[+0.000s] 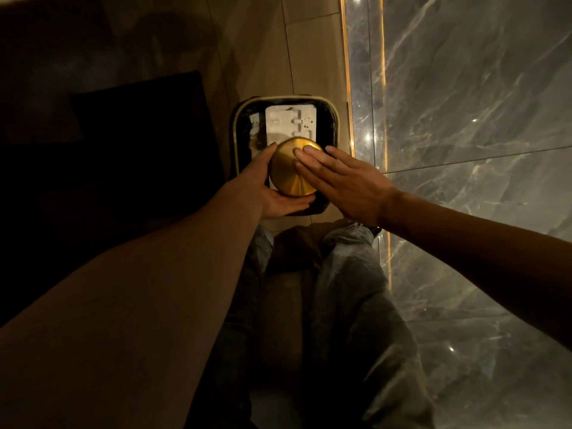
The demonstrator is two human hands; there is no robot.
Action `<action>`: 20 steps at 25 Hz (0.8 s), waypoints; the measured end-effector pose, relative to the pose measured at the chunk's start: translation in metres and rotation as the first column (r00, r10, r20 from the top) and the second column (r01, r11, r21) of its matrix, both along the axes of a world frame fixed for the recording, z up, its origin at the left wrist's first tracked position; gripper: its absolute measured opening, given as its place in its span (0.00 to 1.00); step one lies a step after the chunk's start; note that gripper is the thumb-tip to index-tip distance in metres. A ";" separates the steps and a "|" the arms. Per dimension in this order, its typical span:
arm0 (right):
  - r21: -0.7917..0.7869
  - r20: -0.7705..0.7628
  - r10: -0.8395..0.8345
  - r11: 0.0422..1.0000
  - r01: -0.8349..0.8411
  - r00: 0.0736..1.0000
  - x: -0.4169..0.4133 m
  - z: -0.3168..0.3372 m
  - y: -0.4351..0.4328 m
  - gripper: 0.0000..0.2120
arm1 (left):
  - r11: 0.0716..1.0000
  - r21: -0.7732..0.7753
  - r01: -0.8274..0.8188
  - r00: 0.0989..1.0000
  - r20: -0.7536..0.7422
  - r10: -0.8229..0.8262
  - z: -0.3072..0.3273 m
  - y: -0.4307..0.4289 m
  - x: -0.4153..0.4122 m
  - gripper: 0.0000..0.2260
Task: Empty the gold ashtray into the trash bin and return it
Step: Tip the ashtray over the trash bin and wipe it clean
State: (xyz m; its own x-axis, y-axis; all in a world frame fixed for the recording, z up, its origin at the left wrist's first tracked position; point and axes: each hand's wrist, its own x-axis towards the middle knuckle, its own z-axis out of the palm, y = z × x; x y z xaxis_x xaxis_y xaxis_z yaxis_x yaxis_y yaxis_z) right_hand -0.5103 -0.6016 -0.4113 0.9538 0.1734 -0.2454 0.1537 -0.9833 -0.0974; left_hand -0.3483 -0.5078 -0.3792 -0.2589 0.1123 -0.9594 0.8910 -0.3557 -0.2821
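Item: gold ashtray (289,173), round, brushed metal, centre of frame, held upside down over the trash bin (236,140).

Location: directly above bin's near edge; bin sits on the floor (263,57) beside the marble wall (464,103), lined w/ black bag, white flat scrap inside.

Hands: left hand (272,193) clamped on ashtray, thumb on upper-left rim, fingers cupping lower rim. Right hand (343,184) flat & spread, fingertips (305,153) resting on the upturned base; holds nothing.

Handling (est.): rigid, prob. mid-weight, smooth finish so likely slippery; not fragile but may dent or clang if dropped. Best hold: by the rim, opposite sides.

Orientation: base faces camera, mouth faces down into bin. No long axis; disc shape, symmetry axis approx. vertical, slight tilt poss.
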 end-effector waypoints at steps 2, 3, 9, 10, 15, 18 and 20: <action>0.079 0.035 -0.014 0.997 0.012 0.999 0.003 -0.001 -0.001 0.35 | 0.999 -0.036 0.000 1.000 -0.014 -0.001 0.001 -0.002 0.003 0.39; 0.092 0.043 -0.006 0.996 0.002 0.999 0.005 0.000 -0.001 0.34 | 0.999 -0.040 -0.004 1.000 -0.020 0.003 0.001 -0.003 0.003 0.40; 0.078 0.080 -0.032 0.997 0.026 0.996 0.008 -0.001 0.002 0.34 | 1.000 -0.013 -0.009 1.000 -0.003 0.009 0.003 -0.003 0.005 0.41; 0.082 0.102 -0.044 0.996 0.036 0.994 0.006 -0.001 0.003 0.32 | 1.000 -0.015 -0.007 1.000 -0.007 0.007 0.004 -0.003 0.005 0.40; 0.010 -0.006 -0.039 0.999 0.039 0.999 -0.001 -0.004 0.010 0.37 | 1.000 0.000 0.010 1.000 0.023 -0.010 0.002 -0.003 0.005 0.42; 0.081 0.064 -0.082 0.994 0.076 0.995 0.009 0.004 0.012 0.30 | 1.000 -0.010 0.010 1.000 0.010 -0.010 0.005 -0.003 0.005 0.40; 0.084 0.101 -0.074 0.994 0.066 0.992 0.005 0.002 0.009 0.28 | 1.000 -0.016 0.022 1.000 0.018 -0.021 0.007 -0.003 0.008 0.39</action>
State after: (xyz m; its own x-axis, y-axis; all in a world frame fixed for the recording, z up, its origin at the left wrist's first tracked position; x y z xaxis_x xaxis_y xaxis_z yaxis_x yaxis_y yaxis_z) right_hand -0.5053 -0.5926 -0.4096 0.9838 0.1206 -0.1328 0.0982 -0.9816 -0.1638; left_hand -0.3405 -0.5104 -0.3725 -0.2396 0.1023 -0.9655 0.8879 -0.3792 -0.2606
